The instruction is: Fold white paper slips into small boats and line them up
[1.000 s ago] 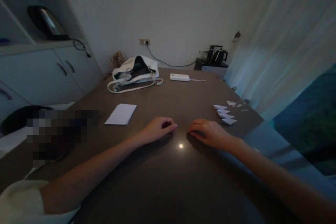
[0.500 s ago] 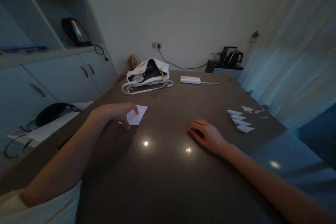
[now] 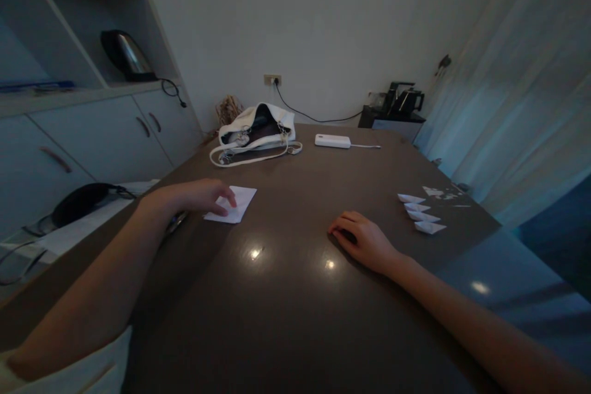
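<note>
My left hand (image 3: 210,197) is over a small stack of white square paper (image 3: 242,197) on the table. Its thumb and forefinger are bent down onto the top sheet, their tips a little apart; the other fingers are hidden. My right hand (image 3: 362,239) rests on the bare tabletop, fingers curled in and the thumb close to them, with nothing visible in it. To its right, several small folded white paper boats (image 3: 428,227) stand in a slanting row. A thin dark object (image 3: 176,221), partly hidden by my left forearm, lies beside the paper.
Toward the back of the table (image 3: 286,320) are a white handbag (image 3: 258,126) with a strap and a white power bank (image 3: 332,141) with a short cable. White paper scraps (image 3: 441,194) lie beyond the boats. A kettle (image 3: 129,55) stands on the left shelf; a curtain (image 3: 480,104) hangs at right.
My left thumb and forefinger have drawn closer together over the paper, and the left forearm has shifted slightly left. My right hand stays in place. The view has turned a little.
</note>
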The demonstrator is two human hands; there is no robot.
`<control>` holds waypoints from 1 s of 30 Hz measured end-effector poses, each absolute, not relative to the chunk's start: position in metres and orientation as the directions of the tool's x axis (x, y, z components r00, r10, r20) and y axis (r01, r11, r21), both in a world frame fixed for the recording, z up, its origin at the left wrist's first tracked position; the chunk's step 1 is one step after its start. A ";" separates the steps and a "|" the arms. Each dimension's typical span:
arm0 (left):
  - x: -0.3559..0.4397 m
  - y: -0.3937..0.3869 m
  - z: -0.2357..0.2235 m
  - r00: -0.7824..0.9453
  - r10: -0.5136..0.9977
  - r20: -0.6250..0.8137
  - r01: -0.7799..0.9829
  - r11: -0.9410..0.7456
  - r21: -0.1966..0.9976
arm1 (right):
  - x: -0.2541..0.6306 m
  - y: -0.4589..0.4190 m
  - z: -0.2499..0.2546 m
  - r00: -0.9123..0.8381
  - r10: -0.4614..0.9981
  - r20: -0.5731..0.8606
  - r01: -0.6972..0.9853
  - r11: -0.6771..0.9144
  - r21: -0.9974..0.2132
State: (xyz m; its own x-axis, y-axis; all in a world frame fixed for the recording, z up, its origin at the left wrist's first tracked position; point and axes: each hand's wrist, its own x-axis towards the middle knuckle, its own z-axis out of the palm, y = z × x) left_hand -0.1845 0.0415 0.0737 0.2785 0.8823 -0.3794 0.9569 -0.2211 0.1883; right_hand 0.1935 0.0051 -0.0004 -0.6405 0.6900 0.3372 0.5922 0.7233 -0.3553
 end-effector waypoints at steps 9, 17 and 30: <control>-0.140 0.020 0.100 0.256 0.879 0.402 0.964 -0.199 -0.179 | 0.193 0.003 0.000 -0.630 0.684 0.367 0.602 0.729 -0.326; -0.055 -0.007 0.067 0.630 0.724 0.280 0.558 -0.674 0.485 | 0.195 -0.008 0.016 -0.492 0.732 0.471 0.373 0.666 -0.646; -0.028 -0.005 0.030 0.335 0.942 -0.007 0.139 -0.042 0.989 | 0.195 -0.003 0.016 -0.401 0.915 -0.055 0.121 -0.007 -0.993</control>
